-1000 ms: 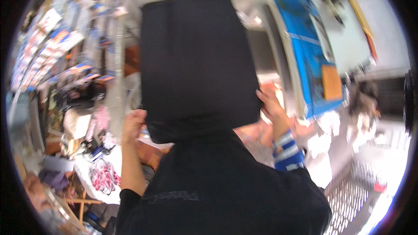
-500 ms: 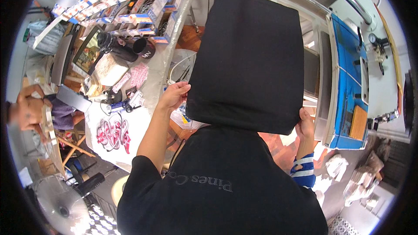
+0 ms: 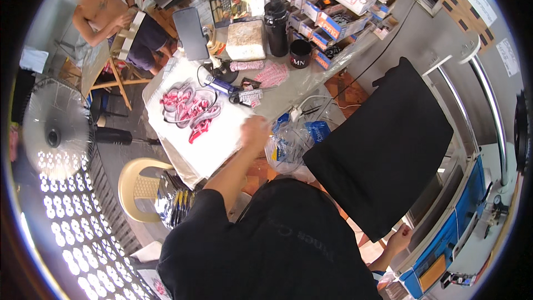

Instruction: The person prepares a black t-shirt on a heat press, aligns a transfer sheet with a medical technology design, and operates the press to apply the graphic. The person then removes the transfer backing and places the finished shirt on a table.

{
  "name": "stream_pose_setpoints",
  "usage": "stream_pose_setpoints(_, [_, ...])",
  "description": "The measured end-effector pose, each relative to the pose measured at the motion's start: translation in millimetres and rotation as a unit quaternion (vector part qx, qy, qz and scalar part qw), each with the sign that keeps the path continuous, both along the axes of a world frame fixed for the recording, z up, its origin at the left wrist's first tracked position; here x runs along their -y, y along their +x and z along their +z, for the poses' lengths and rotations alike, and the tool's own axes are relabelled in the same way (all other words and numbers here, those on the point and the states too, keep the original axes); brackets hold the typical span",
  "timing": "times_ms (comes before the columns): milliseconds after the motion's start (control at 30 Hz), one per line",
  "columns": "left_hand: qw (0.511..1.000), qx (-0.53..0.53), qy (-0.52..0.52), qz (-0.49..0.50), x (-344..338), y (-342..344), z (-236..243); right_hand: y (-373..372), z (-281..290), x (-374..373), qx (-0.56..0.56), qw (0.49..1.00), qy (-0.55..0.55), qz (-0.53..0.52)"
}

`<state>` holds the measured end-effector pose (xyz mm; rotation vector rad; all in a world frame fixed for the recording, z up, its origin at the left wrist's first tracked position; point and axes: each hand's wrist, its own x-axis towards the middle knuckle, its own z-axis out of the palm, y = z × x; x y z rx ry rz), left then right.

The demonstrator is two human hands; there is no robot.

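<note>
The black cloth (image 3: 383, 150) lies flat and smooth over a slanting board-like shape to my right, which it hides. Close to its lower edge is my right hand (image 3: 398, 239), with the fingers curled in and nothing visible in them. My left hand (image 3: 255, 131) is reaching over the right edge of a white sheet (image 3: 222, 141) on the table. Motion blurs its fingers, so I cannot tell whether it touches or grips the sheet. A red, grey and black printed design (image 3: 194, 108) covers the middle of that sheet.
A blue and white machine (image 3: 444, 244) with metal rails stands at the right. On the table (image 3: 308, 80) are a black mug (image 3: 300, 54), a black bottle (image 3: 276, 26) and a phone (image 3: 190, 33). Clear plastic bags (image 3: 291, 150) hang beside it. Another person (image 3: 108, 14) sits far left.
My left hand has left the black cloth and moved left to the white sheet. My right hand has come off the cloth's edge. The view has turned left.
</note>
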<state>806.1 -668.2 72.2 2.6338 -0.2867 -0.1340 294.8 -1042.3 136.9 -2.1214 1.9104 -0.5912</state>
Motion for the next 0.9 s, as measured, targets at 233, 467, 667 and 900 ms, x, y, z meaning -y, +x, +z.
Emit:
stream_pose_setpoints(233, [0.950,0.084,-0.131,0.271,-113,117,-53,115,55,-12,0.016,0.970,-0.028,0.239])
stream_pose_setpoints(467, [0.931,-0.079,-0.086,0.345,-58,182,0,143,14,-44,-0.152,0.937,-0.081,0.303])
stream_pose_setpoints(667, [0.948,-0.031,-0.078,0.307,-43,167,-12,153,8,-53,-0.196,0.938,-0.102,0.267])
stream_pose_setpoints(900, [0.926,0.031,-0.176,0.331,1,164,-31,159,8,-53,-0.198,0.940,-0.103,0.257])
